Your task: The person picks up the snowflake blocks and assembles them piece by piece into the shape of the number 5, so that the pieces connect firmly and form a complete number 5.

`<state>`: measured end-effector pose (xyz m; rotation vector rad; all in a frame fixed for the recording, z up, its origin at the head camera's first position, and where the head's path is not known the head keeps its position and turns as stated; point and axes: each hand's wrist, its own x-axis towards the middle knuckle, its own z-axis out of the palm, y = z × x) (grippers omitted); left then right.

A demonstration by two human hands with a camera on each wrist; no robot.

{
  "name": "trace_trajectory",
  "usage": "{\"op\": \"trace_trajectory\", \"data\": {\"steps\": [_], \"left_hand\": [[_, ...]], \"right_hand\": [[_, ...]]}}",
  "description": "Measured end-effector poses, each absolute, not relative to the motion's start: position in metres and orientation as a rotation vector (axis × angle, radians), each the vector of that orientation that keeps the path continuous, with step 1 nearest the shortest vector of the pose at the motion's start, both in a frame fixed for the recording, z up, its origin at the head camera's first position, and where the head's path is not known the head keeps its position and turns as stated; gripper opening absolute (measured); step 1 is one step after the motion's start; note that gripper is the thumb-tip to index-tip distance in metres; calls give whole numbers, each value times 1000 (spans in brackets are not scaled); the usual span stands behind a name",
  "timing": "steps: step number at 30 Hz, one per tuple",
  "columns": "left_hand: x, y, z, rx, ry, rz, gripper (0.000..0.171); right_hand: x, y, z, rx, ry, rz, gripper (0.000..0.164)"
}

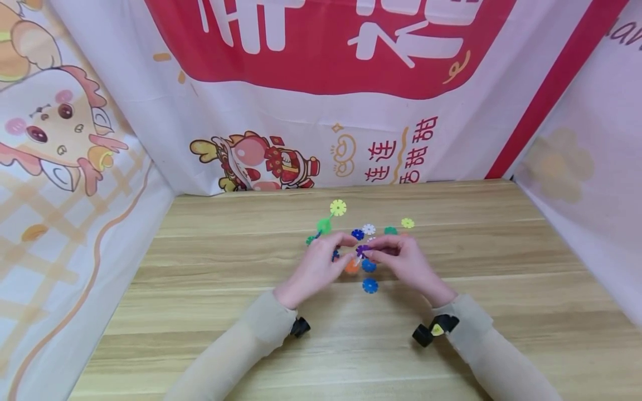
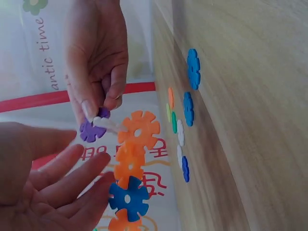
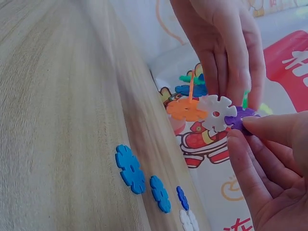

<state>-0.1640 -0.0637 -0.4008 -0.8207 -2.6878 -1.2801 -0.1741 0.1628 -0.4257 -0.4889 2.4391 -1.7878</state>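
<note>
Between thumb and fingers, my right hand (image 1: 408, 262) pinches a purple snowflake disc (image 3: 240, 118). Joined to it is a white disc (image 3: 216, 113), which connects to an orange disc (image 3: 185, 109) in a chain of slotted plastic discs. Further along, the left wrist view shows a blue disc (image 2: 129, 198) between orange ones. My left hand (image 1: 321, 259) is beside the chain, its fingers extended and apart; whether a fingertip touches a disc is unclear. Up the chain's far end are a green disc (image 1: 324, 225) and a yellow disc (image 1: 338, 208).
Loose discs lie on the wooden table (image 1: 210, 312): two blue ones, the nearer blue disc (image 1: 370, 285) toward me, plus a dark blue disc (image 1: 358, 234), a white disc (image 1: 368, 229), a green disc (image 1: 390, 230) and a yellow disc (image 1: 408, 223). A printed cloth (image 1: 281, 111) hangs behind.
</note>
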Motion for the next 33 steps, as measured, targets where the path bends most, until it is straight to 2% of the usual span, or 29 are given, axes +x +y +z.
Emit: {"op": "trace_trajectory", "data": {"steps": [7,13,21,28,33], "left_hand": [[-169,-58,-403,-832,-2775,-1237,12],[-171,-62,-407,-891,-2820,-1198,8],[-171,-68,-414,-872,-2832,-1320,5],[-168,-77,-419,-853,-2876,-1328,6],[-169,-79,-422,-890,-2885,-1279,5]], "right_hand": [[-174,160,-426,-497,2463,-1768,10],[-173,158,-425,-484,2455,-1747,9],[-178,166,-425,-480,2474,-1772,28],[-186,178,-443,-474,2625,-1447,28],[-187,177,-455,-508,2709,-1264,36]]}}
